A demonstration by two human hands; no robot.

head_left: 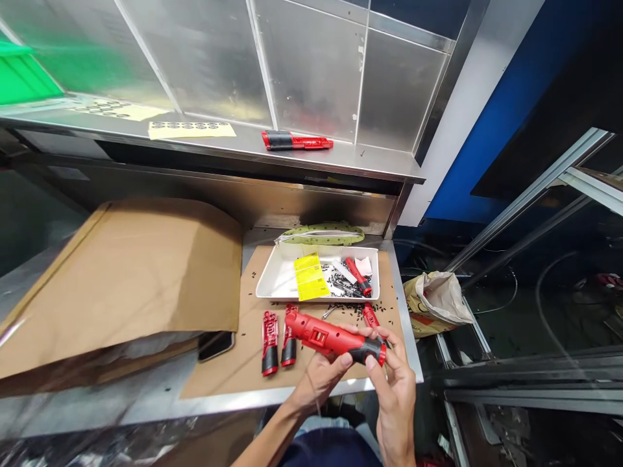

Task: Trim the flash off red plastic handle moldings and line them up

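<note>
Red-and-black cordless tool body [324, 336] held just in front of the white plastic tray [272, 279], left hand [317, 383] with fingers curled beneath its barrel, right hand [393, 389] pinching its black grip [370, 352] between thumb and fingers, bracing it at two points.

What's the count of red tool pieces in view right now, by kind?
Red-and-black tool body in hand: 1
Red-and-black casing halves: 2
Small red piece: 1
Red handle: 1
Long red-and-black tool: 1
Total: 6
</note>
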